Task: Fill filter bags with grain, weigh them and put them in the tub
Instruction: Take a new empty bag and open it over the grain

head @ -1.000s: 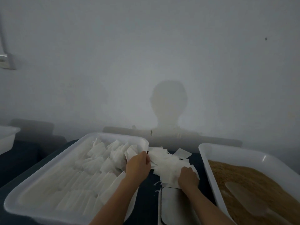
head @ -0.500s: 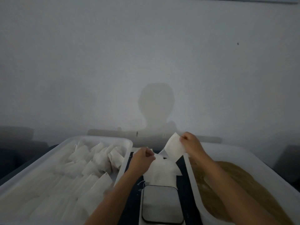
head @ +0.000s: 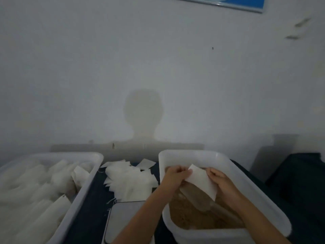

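Filter bag [head: 202, 181], white and flat, held up over the grain tub [head: 226, 166] at the right of the bench [head: 91, 199]. Pinched at its upper left corner by the left hand [head: 174, 176], fingers curled round the edge; gripped along its right side by the right hand [head: 219, 180], fingers likewise curled on it. Tilted, lower corner hanging toward the brown grain [head: 186, 217] that fills the tub. Just under the bag, a pale scoop [head: 197, 198] lying on the grain. Between the two tubs, a loose heap of empty bags [head: 130, 180] spread on the dark bench top, strings trailing at its near edge. Close in front of that heap, a flat scale [head: 123, 219] with a grey plate, partly crossed by the left forearm. At the left, a second white tub [head: 84, 187] packed with filled bags [head: 44, 187], blurred. Behind all, a pale wall [head: 158, 67] bearing a shadow of head and shoulders, and a blue-edged poster [head: 237, 2] at the top.
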`<action>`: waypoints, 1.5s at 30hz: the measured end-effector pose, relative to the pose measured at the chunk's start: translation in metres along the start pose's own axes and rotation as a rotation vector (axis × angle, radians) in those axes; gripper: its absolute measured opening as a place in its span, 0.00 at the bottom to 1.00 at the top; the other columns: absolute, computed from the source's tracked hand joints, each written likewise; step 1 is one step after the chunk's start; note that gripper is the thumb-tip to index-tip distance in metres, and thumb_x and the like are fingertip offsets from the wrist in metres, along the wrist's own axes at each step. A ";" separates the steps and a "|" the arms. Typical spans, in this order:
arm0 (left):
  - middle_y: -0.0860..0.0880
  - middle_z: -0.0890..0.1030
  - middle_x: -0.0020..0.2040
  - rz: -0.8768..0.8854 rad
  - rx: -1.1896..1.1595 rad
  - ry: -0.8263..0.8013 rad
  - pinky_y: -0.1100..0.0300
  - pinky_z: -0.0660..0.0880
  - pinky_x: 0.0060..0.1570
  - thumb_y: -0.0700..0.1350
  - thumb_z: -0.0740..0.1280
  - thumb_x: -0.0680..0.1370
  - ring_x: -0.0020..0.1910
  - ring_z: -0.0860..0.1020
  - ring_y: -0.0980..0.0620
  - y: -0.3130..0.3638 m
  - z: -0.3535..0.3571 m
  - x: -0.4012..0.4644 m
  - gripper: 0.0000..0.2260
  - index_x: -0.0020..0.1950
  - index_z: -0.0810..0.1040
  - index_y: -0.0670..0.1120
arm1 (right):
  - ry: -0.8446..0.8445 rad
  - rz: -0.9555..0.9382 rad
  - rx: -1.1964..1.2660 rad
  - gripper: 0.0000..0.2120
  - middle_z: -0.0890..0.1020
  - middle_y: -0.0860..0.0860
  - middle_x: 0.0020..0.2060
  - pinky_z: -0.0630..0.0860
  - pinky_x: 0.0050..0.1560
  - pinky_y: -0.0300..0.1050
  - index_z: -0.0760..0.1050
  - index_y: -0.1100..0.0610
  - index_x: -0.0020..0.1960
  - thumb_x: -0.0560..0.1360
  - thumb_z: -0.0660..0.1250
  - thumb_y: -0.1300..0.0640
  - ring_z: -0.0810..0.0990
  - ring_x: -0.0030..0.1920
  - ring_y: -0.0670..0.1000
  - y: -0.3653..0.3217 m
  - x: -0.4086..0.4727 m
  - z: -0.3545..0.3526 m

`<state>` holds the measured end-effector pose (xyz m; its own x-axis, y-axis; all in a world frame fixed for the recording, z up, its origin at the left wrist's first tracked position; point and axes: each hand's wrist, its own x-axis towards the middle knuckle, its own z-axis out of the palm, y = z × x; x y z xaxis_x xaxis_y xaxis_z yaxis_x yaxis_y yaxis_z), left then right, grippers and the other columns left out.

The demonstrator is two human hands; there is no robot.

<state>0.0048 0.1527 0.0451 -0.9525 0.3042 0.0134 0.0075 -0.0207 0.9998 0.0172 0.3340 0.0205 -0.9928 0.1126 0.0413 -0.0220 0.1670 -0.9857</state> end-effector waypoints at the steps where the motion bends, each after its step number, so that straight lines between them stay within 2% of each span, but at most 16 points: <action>1: 0.50 0.72 0.33 0.017 0.035 -0.017 0.67 0.71 0.30 0.43 0.65 0.78 0.32 0.72 0.55 -0.003 0.005 0.002 0.12 0.35 0.71 0.46 | 0.016 -0.003 -0.102 0.12 0.81 0.53 0.46 0.77 0.50 0.51 0.79 0.51 0.43 0.79 0.59 0.49 0.79 0.49 0.55 0.004 0.000 -0.003; 4: 0.51 0.71 0.35 0.049 0.138 -0.013 0.71 0.70 0.28 0.42 0.65 0.78 0.32 0.72 0.57 -0.012 0.016 0.006 0.11 0.36 0.70 0.46 | 0.159 -0.051 -0.439 0.10 0.79 0.49 0.41 0.73 0.41 0.41 0.73 0.49 0.43 0.80 0.57 0.48 0.78 0.42 0.49 0.006 -0.004 0.000; 7: 0.50 0.72 0.38 0.099 0.227 0.011 0.69 0.72 0.33 0.42 0.65 0.78 0.35 0.74 0.57 -0.025 0.017 0.009 0.09 0.39 0.69 0.46 | 0.213 -0.198 -0.466 0.09 0.76 0.48 0.37 0.68 0.33 0.30 0.70 0.53 0.43 0.80 0.59 0.51 0.73 0.35 0.44 0.002 -0.009 0.014; 10: 0.51 0.72 0.36 0.151 0.233 -0.051 0.70 0.71 0.32 0.40 0.65 0.78 0.32 0.74 0.61 -0.031 0.016 0.010 0.10 0.38 0.68 0.46 | 0.029 -0.186 -0.305 0.12 0.78 0.55 0.37 0.71 0.35 0.32 0.76 0.60 0.45 0.80 0.59 0.53 0.76 0.35 0.48 -0.001 -0.014 0.027; 12: 0.52 0.72 0.35 0.143 0.192 -0.093 0.69 0.73 0.32 0.40 0.63 0.79 0.31 0.74 0.62 -0.030 0.017 0.010 0.10 0.37 0.70 0.47 | -0.048 -0.132 -0.180 0.13 0.81 0.54 0.37 0.75 0.35 0.34 0.78 0.61 0.47 0.80 0.59 0.54 0.80 0.34 0.46 -0.004 -0.017 0.032; 15: 0.51 0.75 0.35 0.102 0.074 -0.133 0.66 0.75 0.34 0.41 0.60 0.80 0.32 0.76 0.60 -0.029 0.018 0.008 0.11 0.38 0.73 0.46 | -0.048 -0.096 -0.026 0.13 0.83 0.49 0.33 0.76 0.33 0.33 0.80 0.58 0.45 0.79 0.59 0.54 0.82 0.33 0.44 -0.004 -0.016 0.032; 18: 0.50 0.75 0.35 0.154 0.095 -0.121 0.67 0.75 0.34 0.40 0.60 0.80 0.32 0.76 0.58 -0.031 0.018 0.007 0.10 0.39 0.73 0.43 | -0.048 -0.092 0.022 0.12 0.84 0.50 0.33 0.76 0.34 0.34 0.80 0.56 0.44 0.79 0.59 0.56 0.82 0.34 0.45 -0.004 -0.017 0.032; 24: 0.48 0.74 0.35 0.222 0.124 -0.120 0.66 0.73 0.36 0.36 0.62 0.78 0.32 0.75 0.57 -0.034 0.018 0.007 0.09 0.38 0.72 0.43 | -0.076 -0.123 -0.010 0.12 0.79 0.57 0.35 0.76 0.35 0.37 0.76 0.66 0.44 0.79 0.59 0.61 0.79 0.34 0.48 -0.006 -0.018 0.030; 26: 0.49 0.75 0.36 0.238 0.164 -0.098 0.66 0.76 0.38 0.37 0.65 0.77 0.33 0.77 0.58 -0.036 0.018 0.006 0.07 0.39 0.72 0.44 | -0.075 -0.126 -0.019 0.12 0.76 0.55 0.32 0.74 0.34 0.37 0.75 0.65 0.40 0.79 0.58 0.62 0.77 0.32 0.47 -0.006 -0.019 0.030; 29: 0.48 0.75 0.38 0.269 0.244 -0.036 0.59 0.75 0.42 0.39 0.67 0.75 0.37 0.76 0.53 -0.038 0.019 0.006 0.07 0.39 0.71 0.45 | -0.086 -0.154 -0.069 0.14 0.75 0.52 0.30 0.71 0.32 0.35 0.72 0.61 0.36 0.79 0.59 0.63 0.74 0.29 0.44 -0.008 -0.022 0.031; 33: 0.49 0.74 0.36 0.285 0.377 0.015 0.56 0.75 0.41 0.38 0.67 0.74 0.37 0.73 0.52 -0.041 0.020 0.006 0.07 0.38 0.72 0.44 | -0.064 -0.194 -0.200 0.12 0.75 0.57 0.33 0.69 0.34 0.37 0.72 0.65 0.39 0.79 0.61 0.60 0.73 0.35 0.50 -0.005 -0.024 0.029; 37: 0.49 0.75 0.37 0.239 0.403 0.040 0.52 0.79 0.45 0.38 0.67 0.74 0.39 0.76 0.50 -0.042 0.019 0.007 0.08 0.37 0.72 0.46 | 0.014 -0.189 -0.373 0.13 0.77 0.60 0.35 0.70 0.33 0.36 0.73 0.66 0.40 0.79 0.61 0.59 0.74 0.34 0.50 0.002 -0.017 0.026; 39: 0.53 0.74 0.37 0.224 0.465 0.090 0.58 0.78 0.45 0.38 0.66 0.74 0.39 0.75 0.54 -0.044 0.018 0.009 0.10 0.37 0.70 0.50 | 0.101 -0.164 -0.456 0.12 0.78 0.57 0.34 0.69 0.32 0.35 0.73 0.62 0.39 0.79 0.61 0.57 0.74 0.33 0.48 0.007 -0.014 0.025; 41: 0.55 0.72 0.36 0.251 0.542 0.158 0.68 0.71 0.38 0.38 0.66 0.74 0.36 0.71 0.60 -0.046 0.018 0.010 0.12 0.37 0.67 0.52 | 0.162 -0.141 -0.487 0.12 0.77 0.53 0.32 0.69 0.31 0.35 0.73 0.60 0.38 0.79 0.62 0.57 0.74 0.31 0.46 0.011 -0.011 0.024; 43: 0.55 0.72 0.37 0.329 0.600 0.199 0.68 0.67 0.34 0.36 0.64 0.74 0.35 0.69 0.59 -0.047 0.019 0.011 0.11 0.40 0.67 0.51 | 0.174 -0.121 -0.459 0.13 0.77 0.52 0.30 0.69 0.28 0.33 0.73 0.59 0.36 0.78 0.63 0.58 0.75 0.27 0.44 0.012 -0.011 0.024; 45: 0.51 0.73 0.42 0.433 0.680 0.196 0.67 0.66 0.36 0.35 0.62 0.76 0.38 0.71 0.55 -0.048 0.020 0.011 0.07 0.45 0.71 0.47 | 0.171 -0.100 -0.401 0.13 0.78 0.50 0.27 0.69 0.25 0.30 0.75 0.60 0.35 0.77 0.63 0.60 0.76 0.25 0.42 0.010 -0.011 0.025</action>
<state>-0.0002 0.1760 -0.0026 -0.8585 0.2287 0.4590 0.5080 0.5018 0.7001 0.0245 0.3105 0.0061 -0.9536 0.2311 0.1929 -0.0362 0.5481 -0.8356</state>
